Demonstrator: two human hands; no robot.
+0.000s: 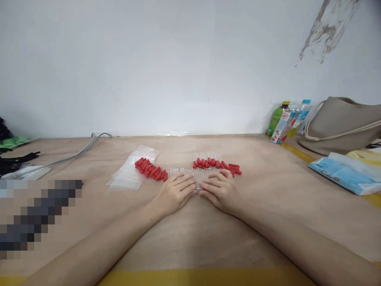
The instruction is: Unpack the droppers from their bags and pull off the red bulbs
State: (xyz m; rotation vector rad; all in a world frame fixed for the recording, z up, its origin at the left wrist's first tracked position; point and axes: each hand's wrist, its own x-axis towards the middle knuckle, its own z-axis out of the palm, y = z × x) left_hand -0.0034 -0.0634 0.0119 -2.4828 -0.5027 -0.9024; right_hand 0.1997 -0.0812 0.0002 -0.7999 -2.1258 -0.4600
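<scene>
Two rows of clear droppers with red rubber bulbs lie on the brown table [268, 198]: one row [150, 169] left of centre, another [217, 163] right of centre. Their clear tubes [196, 176] meet in the middle. My left hand [175, 192] and my right hand [218, 190] lie flat on these tubes, fingers stretched out and fingertips almost touching. A stack of clear zip bags [131, 172] lies just left of the left row.
A grey cable [71, 155] runs along the left back. Dark and green items [12, 153] sit at far left. Bottles [285, 121], a beige bag [342, 125] and a blue packet [345, 172] stand at right. A yellow strip [208, 276] marks the near edge.
</scene>
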